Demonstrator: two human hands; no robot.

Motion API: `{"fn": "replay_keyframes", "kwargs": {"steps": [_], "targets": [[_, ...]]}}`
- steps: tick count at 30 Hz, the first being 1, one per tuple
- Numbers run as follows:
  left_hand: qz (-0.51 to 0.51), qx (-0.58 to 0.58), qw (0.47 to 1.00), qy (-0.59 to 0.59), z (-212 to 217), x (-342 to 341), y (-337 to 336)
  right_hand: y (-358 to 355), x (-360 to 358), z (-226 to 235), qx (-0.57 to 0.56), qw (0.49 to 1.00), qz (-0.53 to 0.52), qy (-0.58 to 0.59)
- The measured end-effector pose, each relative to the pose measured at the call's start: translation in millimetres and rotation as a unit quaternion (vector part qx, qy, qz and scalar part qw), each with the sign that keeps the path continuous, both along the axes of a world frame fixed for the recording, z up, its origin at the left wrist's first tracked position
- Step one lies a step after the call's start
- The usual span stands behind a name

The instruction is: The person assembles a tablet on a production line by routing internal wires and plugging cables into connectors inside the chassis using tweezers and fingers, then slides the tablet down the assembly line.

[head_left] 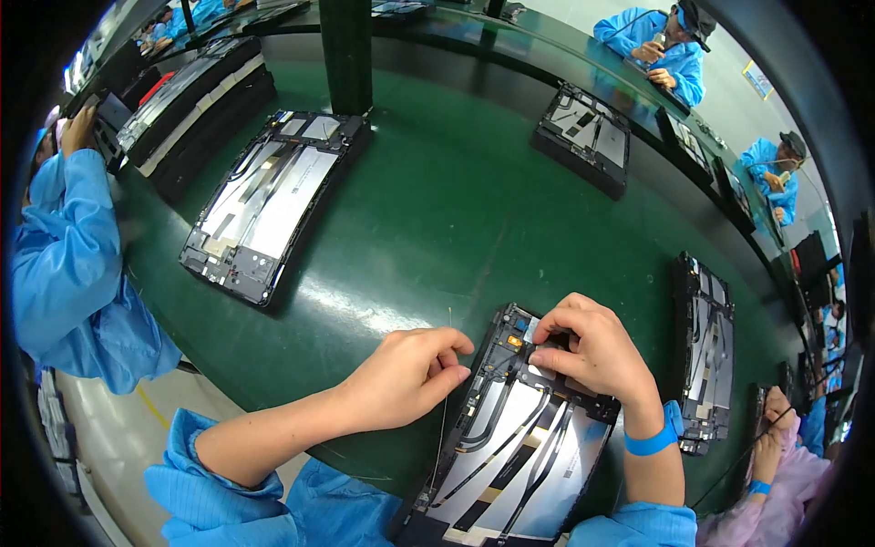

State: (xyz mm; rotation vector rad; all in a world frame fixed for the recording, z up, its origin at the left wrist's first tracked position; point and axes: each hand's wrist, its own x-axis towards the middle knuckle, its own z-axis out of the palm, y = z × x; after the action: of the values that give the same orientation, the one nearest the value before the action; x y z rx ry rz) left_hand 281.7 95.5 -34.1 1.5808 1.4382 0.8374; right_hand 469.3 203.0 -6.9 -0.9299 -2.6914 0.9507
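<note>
At six o'clock, closest to my body, lies the opened tablet (pixel 570 465), its long axis running from seven o'clock toward one. My right grip (pixel 592 351) is the nearer: it sits over the tablet's far end, fingers curled and thumb close to the forefinger, while the rest of the tablet stretches away from it toward seven. I cannot tell whether anything is pinched there, because my own fingers hide the spot and cover part of that end. My left grip (pixel 401 374) is just beside the long left edge, with the tablet at its four o'clock. Its thumb and forefinger point at the edge with a small gap at the tips; a thin wire (pixel 443 428) passes by these fingers, and I cannot tell whether they hold it.

Around me on the green table (pixel 410 201), a second tablet (pixel 706 356) stands at three o'clock, near my right wrist. A larger-looking one (pixel 273 201) lies at ten, well apart. Past it, a dark post (pixel 348 64) rises at eleven, and another tablet (pixel 592 137) rests between twelve and one. Co-workers sit at nine, four and, farthest, one o'clock.
</note>
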Motion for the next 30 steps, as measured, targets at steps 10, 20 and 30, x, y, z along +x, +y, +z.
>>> {"fn": "replay_keyframes", "kwargs": {"steps": [10, 20, 30], "targets": [[0.027, -0.303, 0.934, -0.187, 3.5, 1.2, 8.8, -17.6, -6.7, -7.4, 0.051, 0.998, -0.016, 0.035], [0.038, -0.325, 0.920, -0.214, 3.5, 2.8, 10.9, -23.2, -3.9, -16.9, 0.090, 0.994, -0.034, 0.057], [0.046, -0.311, 0.923, -0.223, 0.5, 3.8, 9.6, -22.3, -2.7, -23.6, 0.101, 0.989, -0.042, 0.102]]}}
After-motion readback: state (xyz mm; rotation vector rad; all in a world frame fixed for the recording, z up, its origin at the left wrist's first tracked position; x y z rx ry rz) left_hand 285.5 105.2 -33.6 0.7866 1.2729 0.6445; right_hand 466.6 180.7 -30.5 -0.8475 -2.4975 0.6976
